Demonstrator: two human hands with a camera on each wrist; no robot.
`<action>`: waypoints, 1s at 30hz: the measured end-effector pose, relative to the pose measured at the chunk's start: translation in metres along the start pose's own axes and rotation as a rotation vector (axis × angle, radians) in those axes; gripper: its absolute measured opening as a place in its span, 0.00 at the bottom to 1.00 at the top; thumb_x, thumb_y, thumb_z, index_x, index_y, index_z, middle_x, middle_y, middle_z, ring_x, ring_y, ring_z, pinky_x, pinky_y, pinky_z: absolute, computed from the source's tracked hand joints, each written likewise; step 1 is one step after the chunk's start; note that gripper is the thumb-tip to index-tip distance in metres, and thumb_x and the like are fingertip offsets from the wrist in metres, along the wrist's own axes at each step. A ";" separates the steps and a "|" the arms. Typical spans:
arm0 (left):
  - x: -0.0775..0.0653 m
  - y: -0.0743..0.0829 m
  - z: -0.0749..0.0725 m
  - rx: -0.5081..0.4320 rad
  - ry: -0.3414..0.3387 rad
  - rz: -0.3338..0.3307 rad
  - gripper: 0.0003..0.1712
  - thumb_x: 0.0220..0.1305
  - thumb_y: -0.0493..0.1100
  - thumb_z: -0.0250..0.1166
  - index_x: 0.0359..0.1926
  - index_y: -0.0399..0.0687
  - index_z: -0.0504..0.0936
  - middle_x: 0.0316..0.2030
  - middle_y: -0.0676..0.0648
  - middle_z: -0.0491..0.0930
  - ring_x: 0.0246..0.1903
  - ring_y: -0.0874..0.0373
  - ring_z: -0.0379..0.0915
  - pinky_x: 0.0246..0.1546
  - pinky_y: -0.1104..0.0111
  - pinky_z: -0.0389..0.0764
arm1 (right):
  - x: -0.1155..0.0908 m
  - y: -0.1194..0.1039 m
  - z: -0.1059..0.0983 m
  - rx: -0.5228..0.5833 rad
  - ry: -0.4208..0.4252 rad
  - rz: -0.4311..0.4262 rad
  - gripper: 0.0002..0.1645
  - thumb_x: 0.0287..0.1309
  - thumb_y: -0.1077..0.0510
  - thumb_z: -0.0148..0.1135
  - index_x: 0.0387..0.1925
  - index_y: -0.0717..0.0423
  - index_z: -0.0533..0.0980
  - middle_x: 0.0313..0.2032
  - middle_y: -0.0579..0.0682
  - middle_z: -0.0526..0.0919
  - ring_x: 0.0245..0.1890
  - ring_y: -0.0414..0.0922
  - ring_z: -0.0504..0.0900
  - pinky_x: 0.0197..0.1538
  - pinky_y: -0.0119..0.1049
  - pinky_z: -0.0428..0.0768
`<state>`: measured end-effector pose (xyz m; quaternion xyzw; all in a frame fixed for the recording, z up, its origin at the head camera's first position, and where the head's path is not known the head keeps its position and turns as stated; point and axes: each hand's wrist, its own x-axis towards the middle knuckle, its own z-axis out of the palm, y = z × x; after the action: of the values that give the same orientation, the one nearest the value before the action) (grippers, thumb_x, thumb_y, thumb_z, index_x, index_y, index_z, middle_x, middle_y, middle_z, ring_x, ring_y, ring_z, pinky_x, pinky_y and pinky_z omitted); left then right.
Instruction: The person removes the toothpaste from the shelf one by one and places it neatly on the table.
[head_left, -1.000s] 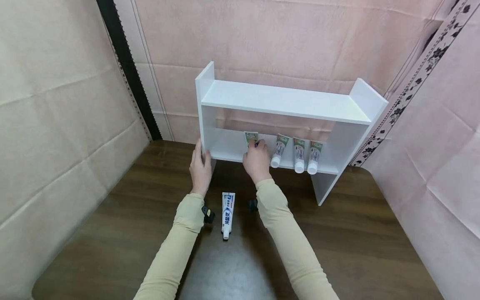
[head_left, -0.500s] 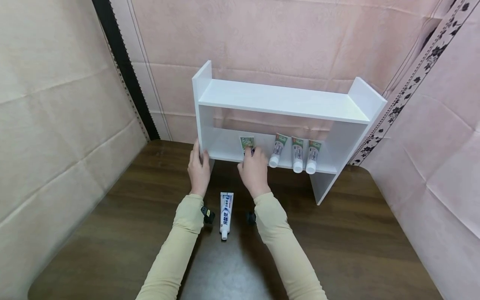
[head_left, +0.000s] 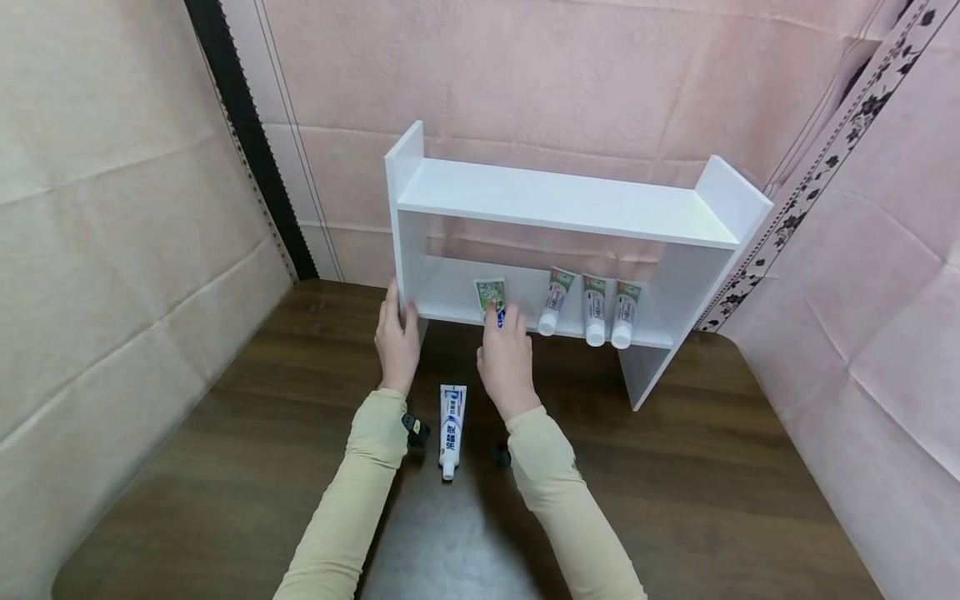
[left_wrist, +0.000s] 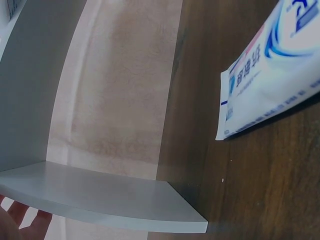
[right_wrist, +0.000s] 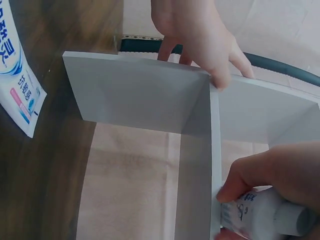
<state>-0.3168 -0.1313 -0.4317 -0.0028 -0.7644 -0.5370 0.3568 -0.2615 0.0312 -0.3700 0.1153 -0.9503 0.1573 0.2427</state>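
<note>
Hanging at the rear, pink patterned cloth closed off the back edge of the dark wooden desk; paler cloth bordered the left edge. A white two-tier shelf unit stood on the desk near the back edge, between the back left and back right corners.

Both hands were at the unit, in pale yellow sleeves. Left hand: grasping the left end panel, thumb at its front edge close to the lower board, fingers against the outer face. Right hand: grasping a green-and-white toothpaste tube, thumb and finger on opposite sides in the right wrist view. Tube position: left half of the lower board, green crimped end toward the back edge, white cap toward the front edge.

A blue-and-white toothpaste tube lay on the desk in front of the unit's left end, between the forearms, cap toward the person. Three similar green-topped tubes lay side by side on the right half of the lower board, caps at its front edge; the leftmost slanted. Smallest noted: a black device at the left wrist.
</note>
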 end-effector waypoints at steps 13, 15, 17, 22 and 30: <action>0.000 0.002 0.001 0.000 0.002 0.003 0.29 0.75 0.49 0.49 0.74 0.63 0.58 0.61 0.39 0.71 0.58 0.43 0.72 0.51 0.45 0.77 | -0.017 0.000 -0.004 0.100 -0.009 0.050 0.39 0.53 0.65 0.68 0.67 0.58 0.66 0.57 0.65 0.67 0.48 0.56 0.77 0.37 0.40 0.85; 0.000 0.002 0.001 -0.002 -0.002 -0.001 0.29 0.75 0.49 0.49 0.74 0.64 0.58 0.61 0.39 0.71 0.58 0.43 0.72 0.52 0.45 0.77 | -0.018 0.001 -0.005 0.134 -0.015 0.066 0.39 0.53 0.66 0.68 0.67 0.57 0.66 0.58 0.65 0.67 0.48 0.56 0.77 0.40 0.41 0.85; 0.000 0.002 0.001 -0.001 -0.004 -0.005 0.29 0.75 0.49 0.49 0.74 0.65 0.57 0.61 0.39 0.71 0.58 0.43 0.72 0.52 0.45 0.77 | -0.021 0.002 -0.006 0.171 -0.023 0.082 0.38 0.54 0.66 0.67 0.67 0.57 0.67 0.58 0.64 0.67 0.50 0.57 0.77 0.45 0.42 0.84; 0.000 0.001 0.002 -0.002 0.003 -0.003 0.29 0.75 0.48 0.49 0.74 0.65 0.57 0.61 0.39 0.71 0.58 0.43 0.72 0.52 0.45 0.77 | -0.028 0.003 -0.007 0.227 -0.022 0.099 0.35 0.57 0.64 0.66 0.67 0.56 0.68 0.59 0.64 0.67 0.52 0.57 0.77 0.51 0.45 0.82; 0.000 0.000 0.002 0.004 0.018 0.007 0.29 0.75 0.48 0.50 0.73 0.68 0.57 0.61 0.39 0.72 0.56 0.44 0.73 0.50 0.46 0.77 | -0.039 0.005 -0.010 0.277 -0.003 0.103 0.29 0.62 0.58 0.63 0.65 0.54 0.70 0.57 0.63 0.68 0.51 0.56 0.79 0.50 0.45 0.82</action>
<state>-0.3172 -0.1296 -0.4319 0.0001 -0.7622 -0.5342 0.3656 -0.2252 0.0452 -0.3827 0.0988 -0.9246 0.2990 0.2144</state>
